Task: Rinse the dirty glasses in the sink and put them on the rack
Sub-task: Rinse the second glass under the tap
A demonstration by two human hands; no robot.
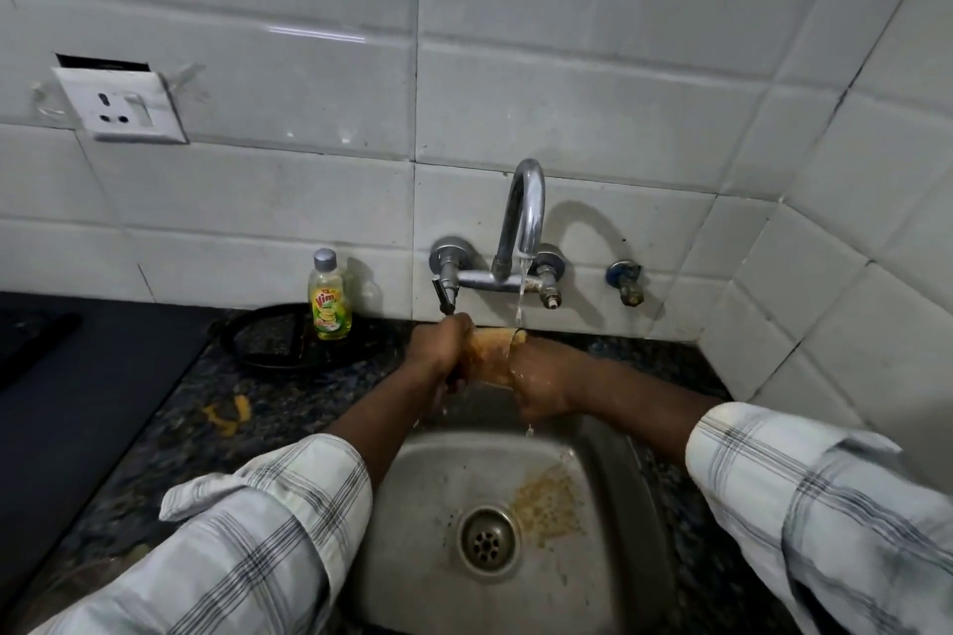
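A dirty glass [494, 357] with brownish residue lies tilted between both hands above the back of the steel sink [428, 474]. My left hand [438, 351] grips its left end. My right hand [541, 379] wraps its right side. Water runs from the chrome tap [526, 211] down onto the glass rim. Brownish water drips from my right hand, and an orange-brown stain lies in the basin beside the drain [487, 539]. No rack is in view.
A yellow dish-soap bottle [329, 297] stands on a dark round mat [278, 338] left of the tap. A dark cooktop [77, 376] fills the left counter. An orange smear [227, 415] marks the speckled counter. White tiled walls close the back and right.
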